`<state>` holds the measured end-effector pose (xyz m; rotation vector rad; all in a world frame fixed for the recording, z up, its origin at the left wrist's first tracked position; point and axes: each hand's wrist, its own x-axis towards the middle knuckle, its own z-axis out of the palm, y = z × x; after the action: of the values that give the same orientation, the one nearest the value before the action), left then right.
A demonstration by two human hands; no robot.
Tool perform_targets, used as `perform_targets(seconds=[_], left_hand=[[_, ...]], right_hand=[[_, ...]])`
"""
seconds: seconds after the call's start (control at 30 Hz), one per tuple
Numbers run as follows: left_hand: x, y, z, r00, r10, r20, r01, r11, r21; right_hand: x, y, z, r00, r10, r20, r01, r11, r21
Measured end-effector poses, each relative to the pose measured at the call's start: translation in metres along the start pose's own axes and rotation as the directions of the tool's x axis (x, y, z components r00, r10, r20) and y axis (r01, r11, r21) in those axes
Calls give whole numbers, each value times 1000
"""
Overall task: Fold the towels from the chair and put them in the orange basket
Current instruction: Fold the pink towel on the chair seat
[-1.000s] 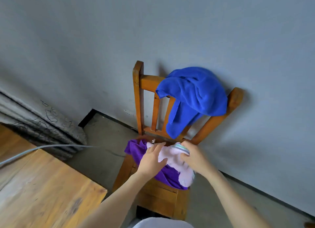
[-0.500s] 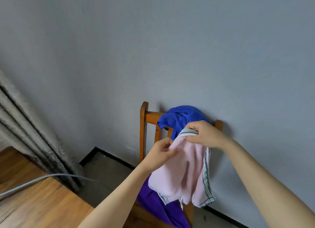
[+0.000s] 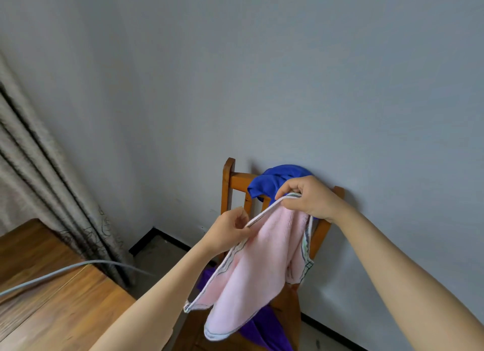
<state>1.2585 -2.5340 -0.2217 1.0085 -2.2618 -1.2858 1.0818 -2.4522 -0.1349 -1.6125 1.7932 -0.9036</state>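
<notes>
A pink towel (image 3: 258, 269) with striped borders hangs in the air in front of the wooden chair (image 3: 227, 185). My left hand (image 3: 227, 231) pinches its top hem on the left. My right hand (image 3: 309, 197) grips the same hem higher up on the right. The towel's lower part droops in loose folds. A blue towel (image 3: 267, 184) is draped over the chair's backrest, partly hidden behind my right hand. A purple towel (image 3: 262, 329) lies on the chair seat beneath the pink one. The orange basket is not in view.
The chair stands against a grey wall (image 3: 288, 75). A wooden table (image 3: 52, 298) fills the lower left, with a grey cable (image 3: 65, 269) arching over it. A patterned curtain (image 3: 39, 180) hangs along the left side.
Both hands lifted the pink towel off the chair seat and raised it. They have since spread apart along its top hem, opening the towel out.
</notes>
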Motion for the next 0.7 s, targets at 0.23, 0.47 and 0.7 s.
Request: perform_targets(seconds=[0.23, 0.47, 0.7], left_hand=[[-12, -63, 16, 970, -216, -108, 225, 971, 79], [-29, -120, 16, 937, -345, -63, 350, 929, 118], [-44, -142, -6, 919, -357, -167, 352, 934, -61]], right_hand=[[3, 8, -1, 978, 21, -208, 7, 991, 132], [4, 24, -8, 916, 103, -387, 14, 958, 288], [5, 68, -5, 797, 305, -521, -117, 925, 363]])
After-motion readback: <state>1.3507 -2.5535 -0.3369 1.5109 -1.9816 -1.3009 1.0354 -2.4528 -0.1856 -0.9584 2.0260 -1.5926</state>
